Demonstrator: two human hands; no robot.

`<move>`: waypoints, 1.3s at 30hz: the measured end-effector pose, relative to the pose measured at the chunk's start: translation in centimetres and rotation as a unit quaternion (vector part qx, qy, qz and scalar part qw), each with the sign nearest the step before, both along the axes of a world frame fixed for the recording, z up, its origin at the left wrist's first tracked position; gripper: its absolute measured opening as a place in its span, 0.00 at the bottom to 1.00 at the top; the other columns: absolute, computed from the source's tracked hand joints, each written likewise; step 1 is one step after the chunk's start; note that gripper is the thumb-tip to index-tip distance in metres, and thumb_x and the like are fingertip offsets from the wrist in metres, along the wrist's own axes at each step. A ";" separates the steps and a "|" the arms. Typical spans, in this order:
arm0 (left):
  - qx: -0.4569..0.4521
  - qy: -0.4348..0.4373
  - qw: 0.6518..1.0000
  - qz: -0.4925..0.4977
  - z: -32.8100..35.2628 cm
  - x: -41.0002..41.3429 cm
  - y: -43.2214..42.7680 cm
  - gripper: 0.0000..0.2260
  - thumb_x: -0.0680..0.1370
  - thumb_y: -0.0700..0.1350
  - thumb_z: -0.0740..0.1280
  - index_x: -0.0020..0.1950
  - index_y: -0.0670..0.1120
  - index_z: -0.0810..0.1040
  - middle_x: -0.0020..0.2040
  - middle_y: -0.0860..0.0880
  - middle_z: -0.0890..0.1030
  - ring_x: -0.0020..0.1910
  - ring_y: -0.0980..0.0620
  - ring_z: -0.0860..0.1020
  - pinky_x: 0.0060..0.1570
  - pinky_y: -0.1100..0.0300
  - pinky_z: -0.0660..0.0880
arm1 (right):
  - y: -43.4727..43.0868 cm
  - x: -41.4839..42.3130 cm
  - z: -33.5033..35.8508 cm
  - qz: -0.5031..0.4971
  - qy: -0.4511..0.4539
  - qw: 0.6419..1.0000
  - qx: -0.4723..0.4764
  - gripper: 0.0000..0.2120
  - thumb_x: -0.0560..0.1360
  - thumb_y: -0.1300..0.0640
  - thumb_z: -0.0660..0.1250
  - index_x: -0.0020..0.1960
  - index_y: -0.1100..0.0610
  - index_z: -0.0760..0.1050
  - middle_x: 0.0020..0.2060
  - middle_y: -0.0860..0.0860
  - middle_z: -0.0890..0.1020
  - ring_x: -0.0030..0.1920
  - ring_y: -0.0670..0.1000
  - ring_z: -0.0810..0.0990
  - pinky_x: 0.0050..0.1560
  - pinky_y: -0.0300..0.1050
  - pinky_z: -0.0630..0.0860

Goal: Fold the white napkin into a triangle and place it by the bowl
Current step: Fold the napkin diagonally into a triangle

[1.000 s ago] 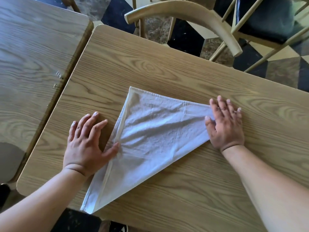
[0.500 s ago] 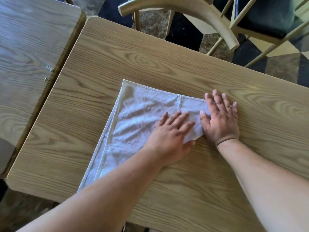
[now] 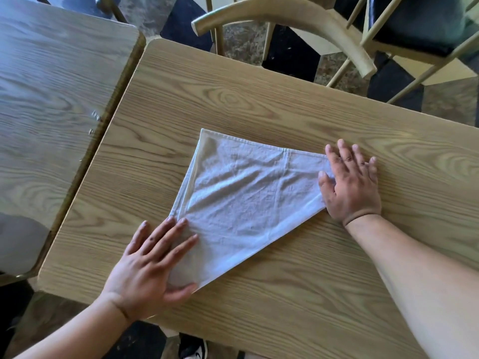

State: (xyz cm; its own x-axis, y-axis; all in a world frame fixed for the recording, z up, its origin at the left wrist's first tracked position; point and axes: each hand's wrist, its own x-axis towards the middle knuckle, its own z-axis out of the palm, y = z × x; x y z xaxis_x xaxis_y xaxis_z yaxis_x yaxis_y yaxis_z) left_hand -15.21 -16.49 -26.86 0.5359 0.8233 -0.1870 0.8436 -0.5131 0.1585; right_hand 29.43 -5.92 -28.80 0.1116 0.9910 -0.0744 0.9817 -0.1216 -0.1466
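The white napkin [image 3: 243, 200] lies flat on the wooden table [image 3: 259, 104], folded into a triangle with slight wrinkles. Its long folded edge runs from the near left corner up to the right corner. My left hand [image 3: 153, 263] rests palm down, fingers spread, on the napkin's near left corner. My right hand [image 3: 350, 185] lies flat with fingers apart on the right corner, thumb on the cloth. No bowl is in view.
A second wooden table [image 3: 51, 99] butts against the left side, with a narrow gap between them. A wooden chair [image 3: 298, 19] with a curved back stands beyond the far edge. A shoe [image 3: 193, 349] shows under the near edge.
My left hand swept from the napkin's right part, beside my right hand, back to the near left corner. The napkin looks smoother. My right hand stayed on the right corner.
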 end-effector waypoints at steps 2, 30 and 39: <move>-0.001 -0.002 1.000 -0.003 0.0 0.4 0.0 0.42 0.71 0.73 0.69 0.80 0.54 0.69 0.84 0.48 0.62 0.84 0.46 0.60 0.77 0.32 0.60 | 0.0 0.0 0.0 0.000 0.003 1.000 0.007 0.32 0.81 0.40 0.50 0.83 0.49 0.58 0.84 0.52 0.57 0.84 0.58 0.52 0.82 0.64 0.44; 0.030 -0.064 0.997 0.007 -0.5 -0.2 -0.7 0.42 0.73 0.74 0.66 0.82 0.55 0.65 0.85 0.49 0.59 0.85 0.48 0.56 0.79 0.34 0.58 | 0.6 -3.3 6.1 -0.554 0.450 0.694 0.093 0.28 0.74 0.58 0.71 0.74 0.52 0.70 0.59 0.49 0.78 0.51 0.52 0.77 0.51 0.47 0.72; 0.081 -0.140 0.980 0.120 -1.2 -2.9 -3.5 0.22 0.74 0.64 0.70 0.59 0.50 0.83 0.72 0.48 0.79 0.74 0.43 0.74 0.76 0.36 0.64 | -2.1 -12.8 9.9 -0.315 0.390 0.855 0.134 0.09 0.72 0.62 0.68 0.49 0.51 0.78 0.39 0.44 0.81 0.39 0.48 0.80 0.42 0.42 0.75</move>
